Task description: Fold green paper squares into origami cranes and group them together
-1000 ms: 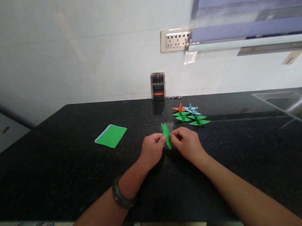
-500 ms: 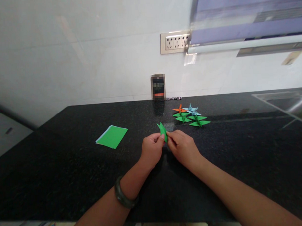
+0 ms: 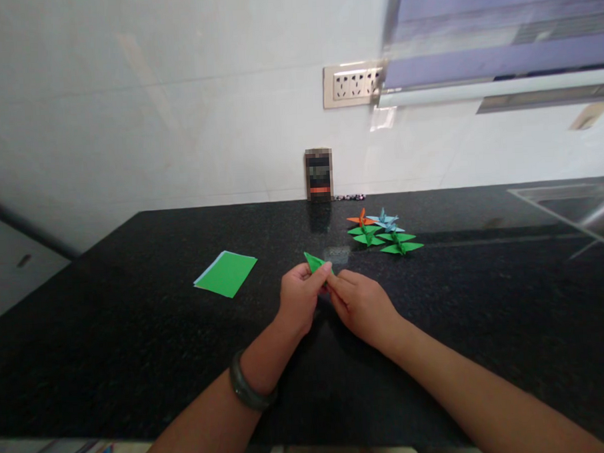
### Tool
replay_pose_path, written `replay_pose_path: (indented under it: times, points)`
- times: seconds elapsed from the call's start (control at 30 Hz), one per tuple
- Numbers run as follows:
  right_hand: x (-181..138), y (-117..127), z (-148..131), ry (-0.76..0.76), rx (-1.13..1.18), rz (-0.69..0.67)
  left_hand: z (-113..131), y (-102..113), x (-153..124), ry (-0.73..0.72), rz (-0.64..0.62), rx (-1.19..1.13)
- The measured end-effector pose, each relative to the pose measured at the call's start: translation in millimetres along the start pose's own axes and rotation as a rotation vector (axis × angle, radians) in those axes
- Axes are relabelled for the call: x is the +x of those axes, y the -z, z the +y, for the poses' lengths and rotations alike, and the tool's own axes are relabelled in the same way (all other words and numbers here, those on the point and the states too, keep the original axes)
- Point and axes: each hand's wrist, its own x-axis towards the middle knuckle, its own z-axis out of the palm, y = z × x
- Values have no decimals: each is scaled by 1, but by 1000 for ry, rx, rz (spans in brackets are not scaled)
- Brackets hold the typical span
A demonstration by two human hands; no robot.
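Note:
A small folded green paper piece (image 3: 313, 261) is pinched between both my hands just above the black counter (image 3: 111, 328). My left hand (image 3: 299, 299), with a dark bangle on its wrist, grips it with closed fingers; only the paper's pointed left tip shows. My right hand (image 3: 360, 303) presses its fingertips against the same piece from the right, fingers closed. Several finished paper cranes (image 3: 382, 231), green, orange and light blue, lie together behind my hands to the right.
A stack of green paper sheets (image 3: 226, 272) lies on the counter to the left. A dark, blurred-out upright object (image 3: 318, 174) stands against the white wall, below a socket strip (image 3: 352, 85). A steel sink (image 3: 576, 208) is at the far right.
The green piece has tilted from upright to pointing left and is now mostly hidden by my fingers. My hands have moved closer together.

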Motion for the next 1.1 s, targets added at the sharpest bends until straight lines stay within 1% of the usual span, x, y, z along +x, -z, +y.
replay_pose_path:
  times: [0.1,0.17,0.23,0.3,0.33,0.4,0.47,0.53,0.6,0.73,0.87,0.97,1.1]
  points:
    - [0,-1,2,19,86,26,0,2,2,2,28,23]
    - [0,-1,5,-28,218,107,0,2,2,-3,33,54]
    - [2,-2,8,-191,355,226,0,2,2,-9,17,78]
    - [4,-2,11,-399,486,293,0,2,1,-6,-12,81]
    - [5,-3,11,-474,556,284,1,2,1,-3,-29,78]
    - [6,-4,13,-528,692,211,1,2,-1,2,-69,70]
    - [7,-5,14,-511,775,144,1,2,-2,5,-104,57]
    - [7,-6,15,-482,783,123,2,2,-2,11,-126,40]
    - [7,-6,16,-423,714,138,2,3,-2,17,-133,34]
    - [6,-3,16,-262,496,169,2,2,-1,-15,-118,53]
    - [5,-1,15,-183,414,160,1,3,-1,-40,-93,43]
    - [5,-1,15,-161,443,130,1,4,0,-49,-83,41]
    - [4,-1,14,-208,551,79,2,4,-2,-34,-98,33]
